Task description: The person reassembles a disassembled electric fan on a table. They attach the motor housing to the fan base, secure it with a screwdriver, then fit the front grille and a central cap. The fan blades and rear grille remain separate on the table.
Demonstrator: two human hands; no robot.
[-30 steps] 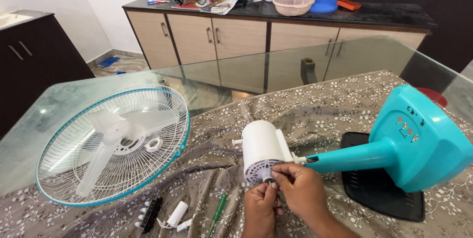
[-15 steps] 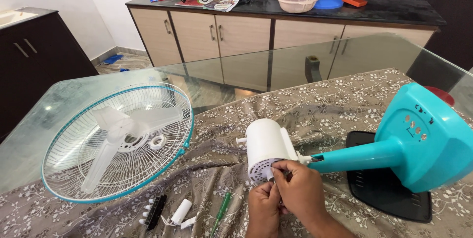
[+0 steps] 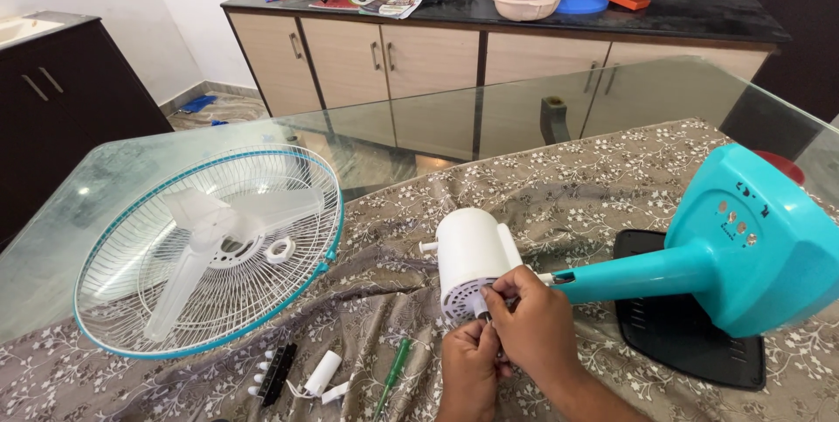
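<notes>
Motor housing: your right hand and left hand are pinching its shaft; keep fingertips steady, green screwdriver lying leftward.

A white cylindrical plastic fan motor housing is lying on its side on the cloth-covered surface, its vented round face tipping toward six o'clock. A short shaft is sticking out of that face's centre. At three o'clock, the housing is joining a teal plastic fan stand, itself lying tipped over.
</notes>
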